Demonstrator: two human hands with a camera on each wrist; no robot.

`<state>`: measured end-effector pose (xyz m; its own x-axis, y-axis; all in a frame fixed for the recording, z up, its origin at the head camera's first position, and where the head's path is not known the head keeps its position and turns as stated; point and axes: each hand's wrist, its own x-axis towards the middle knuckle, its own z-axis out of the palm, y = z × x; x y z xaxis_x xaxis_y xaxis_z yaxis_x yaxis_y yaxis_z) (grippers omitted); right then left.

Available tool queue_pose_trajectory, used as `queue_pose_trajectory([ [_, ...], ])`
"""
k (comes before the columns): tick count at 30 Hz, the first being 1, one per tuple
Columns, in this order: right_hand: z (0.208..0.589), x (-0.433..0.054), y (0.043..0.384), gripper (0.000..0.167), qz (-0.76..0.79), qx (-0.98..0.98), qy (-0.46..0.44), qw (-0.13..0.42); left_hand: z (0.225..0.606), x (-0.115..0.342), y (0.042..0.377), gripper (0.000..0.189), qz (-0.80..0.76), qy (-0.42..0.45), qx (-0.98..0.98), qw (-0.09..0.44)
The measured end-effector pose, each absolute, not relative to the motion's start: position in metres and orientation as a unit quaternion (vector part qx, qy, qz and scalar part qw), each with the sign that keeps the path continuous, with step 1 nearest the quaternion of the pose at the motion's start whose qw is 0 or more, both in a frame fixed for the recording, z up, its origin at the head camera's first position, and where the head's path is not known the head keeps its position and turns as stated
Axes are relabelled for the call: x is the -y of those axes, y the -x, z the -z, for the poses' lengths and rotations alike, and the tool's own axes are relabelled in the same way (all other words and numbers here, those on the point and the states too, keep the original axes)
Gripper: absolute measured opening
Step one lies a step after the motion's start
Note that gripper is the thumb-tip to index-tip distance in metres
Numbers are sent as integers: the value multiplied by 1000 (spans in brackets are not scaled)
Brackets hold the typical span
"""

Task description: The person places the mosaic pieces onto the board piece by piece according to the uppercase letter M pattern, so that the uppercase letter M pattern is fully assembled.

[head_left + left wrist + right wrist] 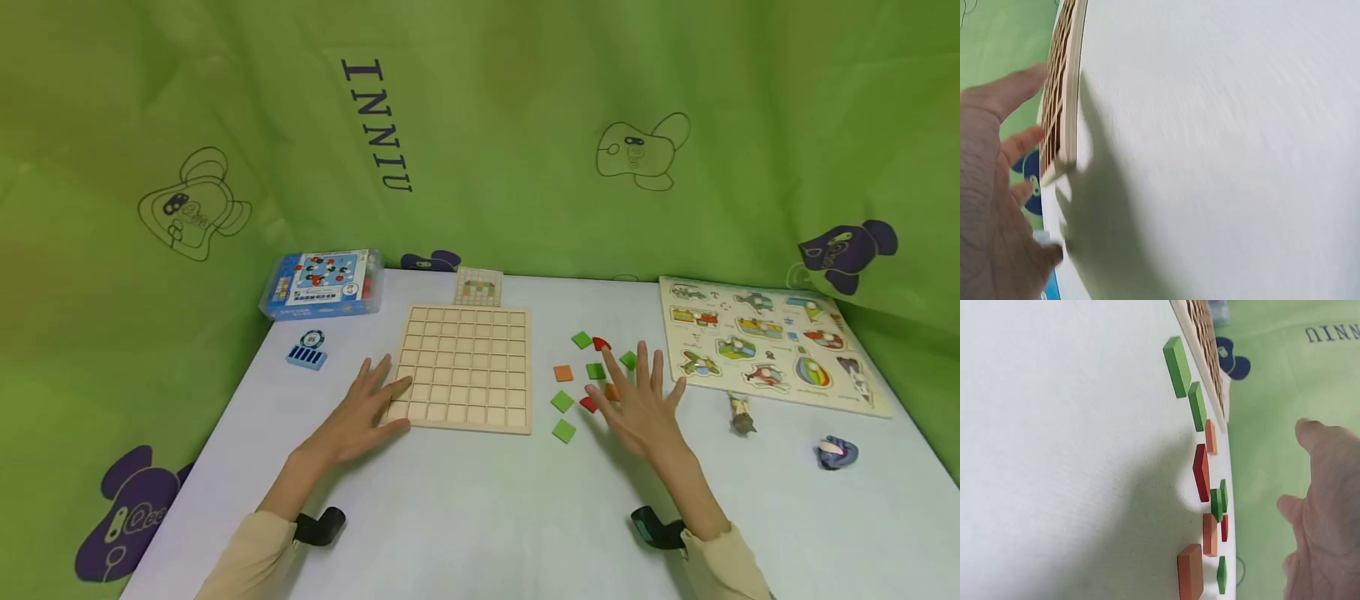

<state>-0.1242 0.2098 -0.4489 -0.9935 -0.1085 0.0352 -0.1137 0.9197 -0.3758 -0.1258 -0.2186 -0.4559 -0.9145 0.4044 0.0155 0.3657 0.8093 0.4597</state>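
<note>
A wooden grid board [465,367] with square recesses, none of them filled, lies flat on the white table. My left hand [363,417] is at its lower left edge with fingers spread; in the left wrist view the thumb and fingers reach around the board's corner [1067,125], gripping nothing. My right hand [637,410] hovers with fingers spread over loose tiles right of the board. Among these are green squares [564,431], an orange square [563,373] and red quarter-round pieces [601,343]. Some tiles are partly hidden below the right hand.
A small pattern card [478,287] touches the board's far edge. A clear plastic box [322,283] and a light-blue toy piece [307,357] stand at left. On the right are a picture puzzle board [720,375] and two small figures, one brown-headed [742,417], one blue [837,452].
</note>
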Motion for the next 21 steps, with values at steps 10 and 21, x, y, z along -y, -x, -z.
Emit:
queue_pose_trajectory([
  [10,442,-215,116,56,-343,937,-63,23,456,235,134,50,-276,-275,-919,51],
  [21,422,-223,127,61,-662,747,40,-56,459,234,146,34,-335,-270,-902,35],
])
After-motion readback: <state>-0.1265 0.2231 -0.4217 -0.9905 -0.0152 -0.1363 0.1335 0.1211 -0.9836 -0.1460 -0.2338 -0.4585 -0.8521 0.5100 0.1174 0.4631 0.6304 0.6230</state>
